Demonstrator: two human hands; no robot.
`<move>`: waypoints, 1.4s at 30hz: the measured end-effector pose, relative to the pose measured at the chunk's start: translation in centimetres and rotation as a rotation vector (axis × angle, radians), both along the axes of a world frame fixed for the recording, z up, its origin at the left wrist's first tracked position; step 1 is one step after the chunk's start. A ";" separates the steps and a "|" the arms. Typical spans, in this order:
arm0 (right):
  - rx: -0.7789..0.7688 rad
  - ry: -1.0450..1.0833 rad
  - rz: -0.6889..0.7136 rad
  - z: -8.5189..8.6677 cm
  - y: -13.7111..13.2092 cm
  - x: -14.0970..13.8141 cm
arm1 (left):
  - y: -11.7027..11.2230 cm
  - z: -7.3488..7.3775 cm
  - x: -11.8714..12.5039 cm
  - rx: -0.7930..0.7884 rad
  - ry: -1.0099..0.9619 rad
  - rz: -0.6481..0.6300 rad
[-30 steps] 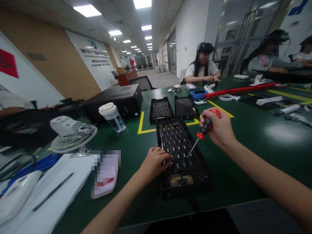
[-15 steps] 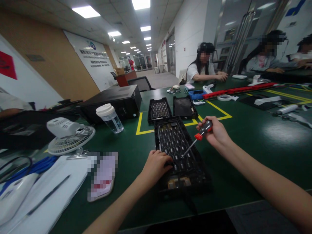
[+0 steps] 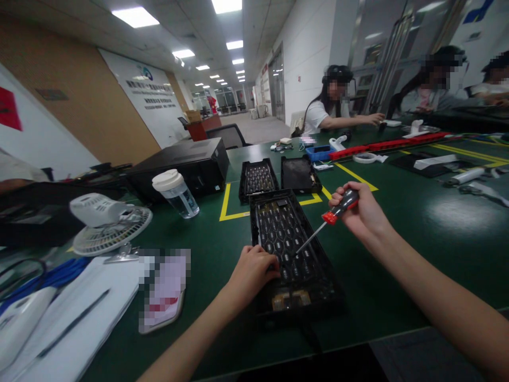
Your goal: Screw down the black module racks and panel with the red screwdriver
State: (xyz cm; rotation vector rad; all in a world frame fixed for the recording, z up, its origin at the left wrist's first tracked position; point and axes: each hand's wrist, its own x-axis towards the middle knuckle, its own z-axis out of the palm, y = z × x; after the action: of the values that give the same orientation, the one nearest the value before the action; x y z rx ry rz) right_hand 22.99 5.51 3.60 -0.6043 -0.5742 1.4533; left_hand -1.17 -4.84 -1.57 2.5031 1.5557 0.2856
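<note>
A black rectangular device [image 3: 287,233] with rows of dark oval pieces lies on the table before me, its lower end nearest me. My left hand [image 3: 256,268] is closed over its left side, fingers curled onto the inner part; the fingertips are partly hidden. In my right hand [image 3: 360,207] is a screwdriver [image 3: 342,206] with a black and red handle, held slanting down to the left. Its tip meets or hovers just over the oval pieces; I cannot tell which. Behind the device stand a similar open black case [image 3: 259,178] and a flat black case [image 3: 301,175].
On the left are a clear cup [image 3: 181,199] with white lid, a white fan [image 3: 107,223], a phone [image 3: 165,292] and papers [image 3: 79,318] with a pen. A black computer case [image 3: 183,167] stands behind. A blue tray [image 3: 320,153] lies farther off. A person [image 3: 332,109] sits across.
My right hand has tilted the screwdriver handle slightly up and to the right, its tip staying near the same spot. The person across has stretched an arm to the right.
</note>
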 end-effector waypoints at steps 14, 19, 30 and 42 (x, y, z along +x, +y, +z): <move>0.201 0.020 0.011 2.3 -2.7 -0.3 | -0.6 0.6 -0.3 -0.196 -0.770 0.108; 0.261 0.024 -0.008 2.6 -3.4 -0.6 | -0.8 0.6 -0.1 -0.405 -1.050 0.167; 0.366 0.002 -0.031 2.6 -4.6 -0.9 | -1.4 0.2 0.6 -0.536 -1.169 0.180; 0.475 -0.034 -0.049 3.3 -6.3 -1.2 | -1.8 0.7 1.2 -0.596 -1.265 0.232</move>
State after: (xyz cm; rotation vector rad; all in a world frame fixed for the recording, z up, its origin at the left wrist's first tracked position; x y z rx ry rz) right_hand 21.83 -0.74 6.93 -0.2641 -0.8912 1.2041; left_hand 0.07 -6.60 -0.86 1.1701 1.0717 0.9963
